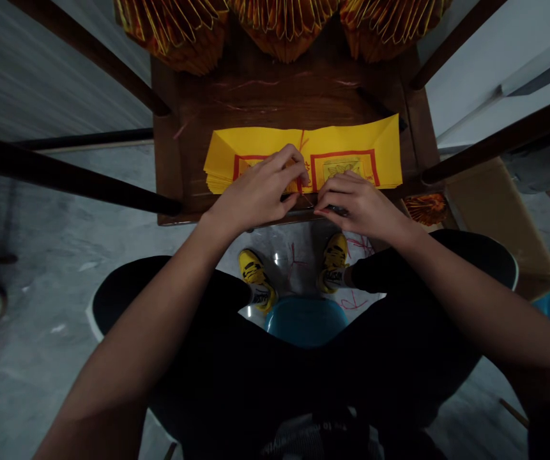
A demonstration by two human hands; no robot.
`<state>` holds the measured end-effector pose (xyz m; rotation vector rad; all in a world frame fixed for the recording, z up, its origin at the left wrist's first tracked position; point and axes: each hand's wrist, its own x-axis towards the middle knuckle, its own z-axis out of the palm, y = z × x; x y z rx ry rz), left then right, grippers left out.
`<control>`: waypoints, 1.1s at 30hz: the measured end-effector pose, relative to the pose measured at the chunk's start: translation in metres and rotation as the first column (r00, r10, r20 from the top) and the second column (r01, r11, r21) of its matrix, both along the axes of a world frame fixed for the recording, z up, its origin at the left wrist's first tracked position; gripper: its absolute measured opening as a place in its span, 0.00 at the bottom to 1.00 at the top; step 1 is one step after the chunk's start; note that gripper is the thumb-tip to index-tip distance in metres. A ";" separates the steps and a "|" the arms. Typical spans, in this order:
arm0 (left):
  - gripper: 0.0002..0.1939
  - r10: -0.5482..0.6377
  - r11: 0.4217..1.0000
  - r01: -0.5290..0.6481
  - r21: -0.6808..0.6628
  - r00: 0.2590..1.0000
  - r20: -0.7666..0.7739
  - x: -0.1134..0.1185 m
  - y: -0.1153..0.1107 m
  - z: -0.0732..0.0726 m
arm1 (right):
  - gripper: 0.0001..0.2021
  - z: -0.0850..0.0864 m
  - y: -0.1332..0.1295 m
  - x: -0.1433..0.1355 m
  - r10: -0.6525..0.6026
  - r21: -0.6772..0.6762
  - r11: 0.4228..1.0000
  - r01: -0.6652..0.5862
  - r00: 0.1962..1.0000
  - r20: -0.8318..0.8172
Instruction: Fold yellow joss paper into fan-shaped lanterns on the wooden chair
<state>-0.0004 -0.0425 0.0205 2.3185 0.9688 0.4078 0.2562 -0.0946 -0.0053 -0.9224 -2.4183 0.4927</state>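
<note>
A stack of yellow paper sheets with red-framed printing lies across the wooden seat, its ends bent upward. Red string is wrapped around the middle of the stack. My left hand is over the left half, fingers curled at the string near the front edge. Thumb and fingertips of my right hand are pinched together just right of the middle, on a thin strand of the string. The strand runs between the two hands. My hands cover part of the printing.
Several folded orange-and-gold paper fans stand at the back of the wooden seat. Dark wooden bars rise at both sides. Red string scraps lie on the seat and floor. A cardboard box holding another folded piece is at right.
</note>
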 end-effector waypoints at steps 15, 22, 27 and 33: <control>0.35 0.153 0.988 -0.154 0.026 0.988 0.031 0.007 -0.001 -0.015 | 0.07 -0.001 0.000 0.002 -0.005 0.017 1.000 0.005 1.000 -0.012; 0.32 0.155 0.985 -0.153 0.073 0.988 -0.012 0.009 -0.002 -0.013 | 0.07 -0.002 0.000 0.002 -0.006 -0.003 1.000 0.006 1.000 -0.025; 0.28 0.103 0.989 -0.084 0.120 0.981 -0.163 0.009 -0.003 -0.005 | 0.06 0.000 0.000 0.002 0.000 0.020 1.000 0.001 1.000 -0.015; 0.25 0.018 0.991 0.011 0.135 0.977 -0.213 0.004 -0.003 0.011 | 0.07 0.000 0.000 0.002 -0.006 0.021 1.000 0.006 1.000 -0.004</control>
